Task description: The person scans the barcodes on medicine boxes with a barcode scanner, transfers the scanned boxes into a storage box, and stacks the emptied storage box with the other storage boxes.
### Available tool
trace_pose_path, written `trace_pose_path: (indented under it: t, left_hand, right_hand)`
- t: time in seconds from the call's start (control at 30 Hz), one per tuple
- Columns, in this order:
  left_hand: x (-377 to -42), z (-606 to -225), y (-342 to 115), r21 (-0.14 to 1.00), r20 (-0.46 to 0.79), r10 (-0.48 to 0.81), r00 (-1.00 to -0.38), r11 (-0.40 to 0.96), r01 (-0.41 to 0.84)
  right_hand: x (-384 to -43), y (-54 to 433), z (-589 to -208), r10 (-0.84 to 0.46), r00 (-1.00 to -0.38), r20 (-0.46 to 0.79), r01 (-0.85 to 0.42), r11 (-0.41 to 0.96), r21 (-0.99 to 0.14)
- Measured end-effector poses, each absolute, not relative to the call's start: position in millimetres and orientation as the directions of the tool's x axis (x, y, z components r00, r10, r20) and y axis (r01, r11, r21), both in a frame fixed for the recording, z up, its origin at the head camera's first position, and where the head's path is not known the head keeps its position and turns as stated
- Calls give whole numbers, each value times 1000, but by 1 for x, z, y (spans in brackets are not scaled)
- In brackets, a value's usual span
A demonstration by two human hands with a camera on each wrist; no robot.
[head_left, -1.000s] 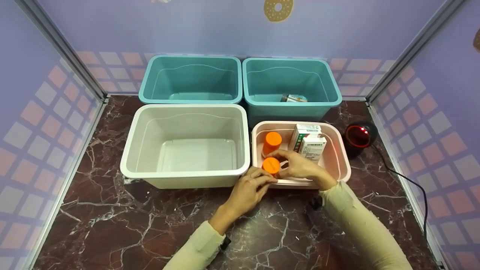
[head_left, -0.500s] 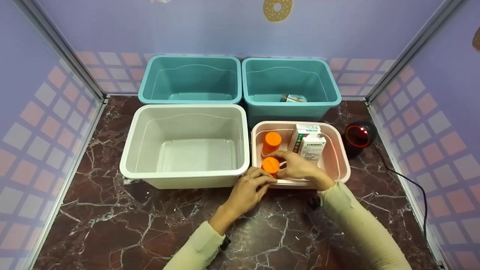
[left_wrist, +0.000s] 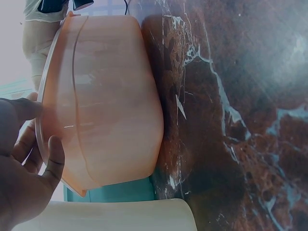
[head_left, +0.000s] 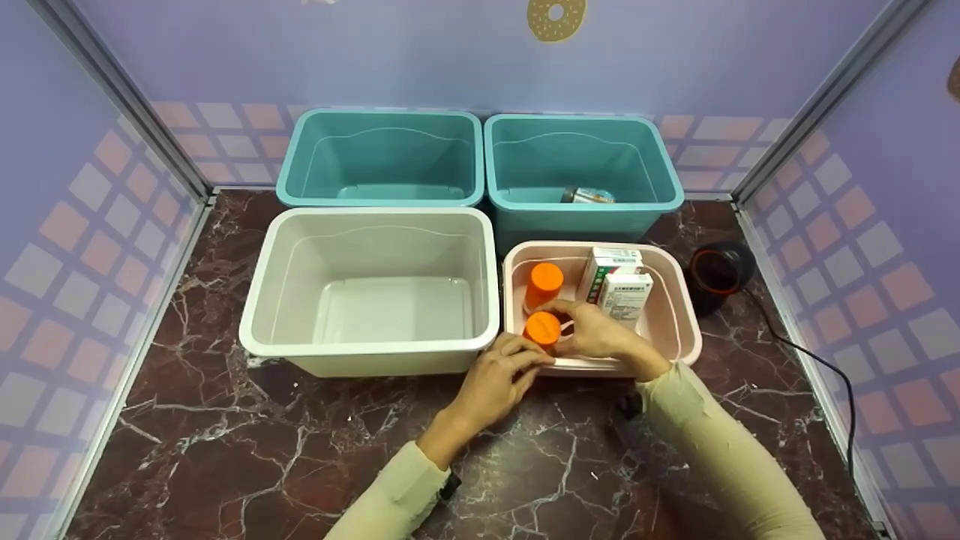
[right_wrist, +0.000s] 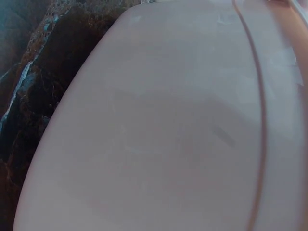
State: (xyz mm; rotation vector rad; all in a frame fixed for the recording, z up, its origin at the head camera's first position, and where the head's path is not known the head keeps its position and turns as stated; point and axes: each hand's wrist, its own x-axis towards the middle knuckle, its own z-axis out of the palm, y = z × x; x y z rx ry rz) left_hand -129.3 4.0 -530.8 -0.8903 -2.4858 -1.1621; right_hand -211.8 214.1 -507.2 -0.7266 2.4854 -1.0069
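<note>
In the head view a pink bin (head_left: pixel 679 330) stands at the right front. My right hand (head_left: pixel 596 330) reaches inside it and pinches an orange-capped bottle (head_left: pixel 542 327) near the front left corner; most of the bottle's body is hidden. My left hand (head_left: pixel 499 379) grips the bin's front left rim, its fingertips beside that bottle. The left wrist view has the left thumb (left_wrist: pixel 55 156) outside the rim and the fingers over it. Behind the pinched bottle stands another orange-capped bottle (head_left: pixel 545 285). Two medicine boxes, one with green and red print (head_left: pixel 600 274) and one white (head_left: pixel 626 298), stand upright to the right.
A white bin (head_left: pixel 397 307) stands left of the pink one. Two teal bins (head_left: pixel 382 161) line the back wall; the right teal bin (head_left: pixel 585 221) holds a small jar-like item (head_left: pixel 589 196). A black device (head_left: pixel 720 277) with a cable (head_left: pixel 817 360) sits at the right.
Both hands hold nearly the same positions, at the rim and at the bottle. The small red lights on the black device have gone out.
</note>
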Motion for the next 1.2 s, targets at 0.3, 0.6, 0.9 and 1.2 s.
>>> trace_pose_path:
  t: [0.3, 0.6, 0.9, 1.2]
  left_hand:
    - [-130, -530, 4, 613, 450, 425, -785, 492, 618]
    - [-130, -532, 4, 615, 443, 428, -788, 495, 614]
    - [-130, -532, 4, 604, 454, 427, -782, 498, 622]
    - [-130, -532, 3, 596, 467, 427, -775, 495, 632]
  right_hand:
    - [-214, 219, -503, -549, -830, -94, -317, 604, -731]
    - [-214, 228, -497, -500, -864, -62, -288, 591, -753]
    - [-214, 236, -489, -433, -897, -83, -192, 553, -811]
    - [-214, 242, -475, -344, -933, -103, -123, 578, -807]
